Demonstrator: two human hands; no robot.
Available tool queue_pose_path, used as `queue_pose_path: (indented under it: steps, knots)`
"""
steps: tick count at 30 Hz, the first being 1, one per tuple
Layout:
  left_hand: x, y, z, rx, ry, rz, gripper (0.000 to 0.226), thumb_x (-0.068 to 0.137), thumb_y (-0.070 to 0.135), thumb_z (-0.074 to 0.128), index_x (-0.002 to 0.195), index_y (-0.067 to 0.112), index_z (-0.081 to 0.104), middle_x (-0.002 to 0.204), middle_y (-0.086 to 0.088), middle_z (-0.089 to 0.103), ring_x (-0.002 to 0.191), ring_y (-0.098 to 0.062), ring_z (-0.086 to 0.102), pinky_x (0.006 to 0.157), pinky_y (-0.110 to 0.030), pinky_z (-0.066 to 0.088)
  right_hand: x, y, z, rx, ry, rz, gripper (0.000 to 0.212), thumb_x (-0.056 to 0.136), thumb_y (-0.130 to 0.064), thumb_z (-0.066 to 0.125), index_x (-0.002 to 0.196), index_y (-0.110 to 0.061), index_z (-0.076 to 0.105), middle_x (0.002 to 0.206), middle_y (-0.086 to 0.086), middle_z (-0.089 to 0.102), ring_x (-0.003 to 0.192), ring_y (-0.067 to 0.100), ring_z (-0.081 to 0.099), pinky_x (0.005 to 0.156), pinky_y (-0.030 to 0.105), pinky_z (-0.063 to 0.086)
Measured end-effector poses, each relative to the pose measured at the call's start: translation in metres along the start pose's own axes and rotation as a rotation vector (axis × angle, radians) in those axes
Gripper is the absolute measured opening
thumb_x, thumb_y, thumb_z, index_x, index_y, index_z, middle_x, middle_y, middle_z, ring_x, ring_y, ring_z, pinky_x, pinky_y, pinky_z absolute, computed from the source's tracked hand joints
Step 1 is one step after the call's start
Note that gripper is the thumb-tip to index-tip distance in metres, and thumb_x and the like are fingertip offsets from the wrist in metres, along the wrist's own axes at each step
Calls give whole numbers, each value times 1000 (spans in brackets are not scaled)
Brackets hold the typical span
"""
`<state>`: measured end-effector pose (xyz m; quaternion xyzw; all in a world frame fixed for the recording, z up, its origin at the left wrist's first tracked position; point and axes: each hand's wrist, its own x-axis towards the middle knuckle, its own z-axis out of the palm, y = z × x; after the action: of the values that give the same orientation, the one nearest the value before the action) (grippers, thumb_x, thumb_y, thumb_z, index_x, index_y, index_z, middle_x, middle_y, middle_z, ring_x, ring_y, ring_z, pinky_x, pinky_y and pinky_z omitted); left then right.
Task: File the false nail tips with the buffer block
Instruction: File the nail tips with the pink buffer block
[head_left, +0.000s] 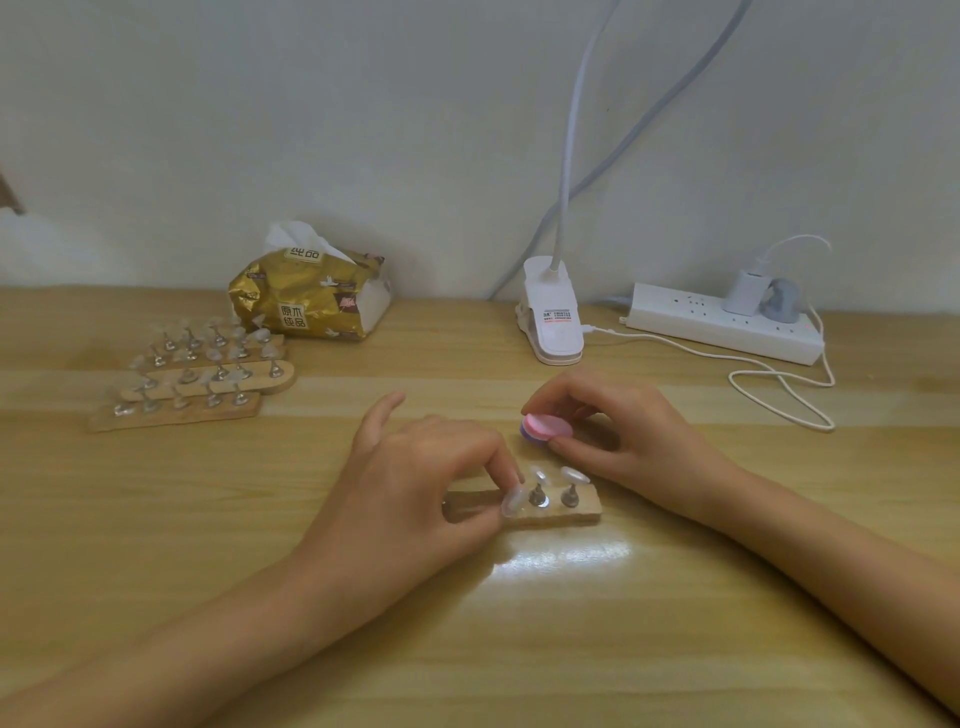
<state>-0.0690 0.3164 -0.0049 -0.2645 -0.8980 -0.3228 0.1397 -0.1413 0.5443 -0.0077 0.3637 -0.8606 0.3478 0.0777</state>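
Near the frame's centre, our left hand (431, 467) comes in from the lower left, forearm low over the table (675, 623), one finger lifted straight while thumb and fingertip pinch a clear tip (511, 501) at the left end of a small wooden stand (584, 508). Two more tips (574, 474) sit on pegs just to the right. Our right hand (634, 436) enters from the lower right, wrist low, fingers curled round the pink-and-purple buffer (545, 428), held just behind the stand and apart from the tips. Further stands (192, 379) lie at left, well apart.
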Motion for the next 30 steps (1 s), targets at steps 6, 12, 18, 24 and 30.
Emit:
queue_pose_path:
  steps: [6,12,18,24,30]
  knots:
    - [7,12,-23,-228,202,34,15,83,47,65,85,32,64,98,24,71,97,2,66,102,-37,38,-3,-1,-2,24,-25,-36,18,91,-8,72,104,-20,67,97,-10,67,92,16,65,81,39,53]
    - [12,-18,-37,-280,70,-250,10,82,30,75,80,33,66,82,20,71,58,1,58,54,-12,43,-4,-5,-4,26,-77,-94,23,83,-10,70,104,-19,67,98,-11,65,92,12,62,81,33,51]
    - [8,-32,-31,-281,-91,-301,15,82,12,76,80,27,73,88,17,74,65,-1,59,60,-9,45,-5,-5,-6,40,-112,-85,24,85,-2,73,104,-17,68,99,-8,66,93,13,63,81,31,52]
    - [9,-32,-33,-304,-165,-310,23,83,10,75,79,33,74,87,16,75,67,0,63,62,-16,51,-3,-6,-4,125,-18,16,8,94,-13,70,99,-18,69,94,-10,70,87,15,65,79,35,53]
    - [6,-28,-25,-272,-194,-239,13,80,14,77,79,26,75,81,21,72,61,0,54,55,-8,38,-4,-8,-7,114,-116,2,20,88,-3,75,101,-18,69,97,-10,69,87,11,63,78,31,53]
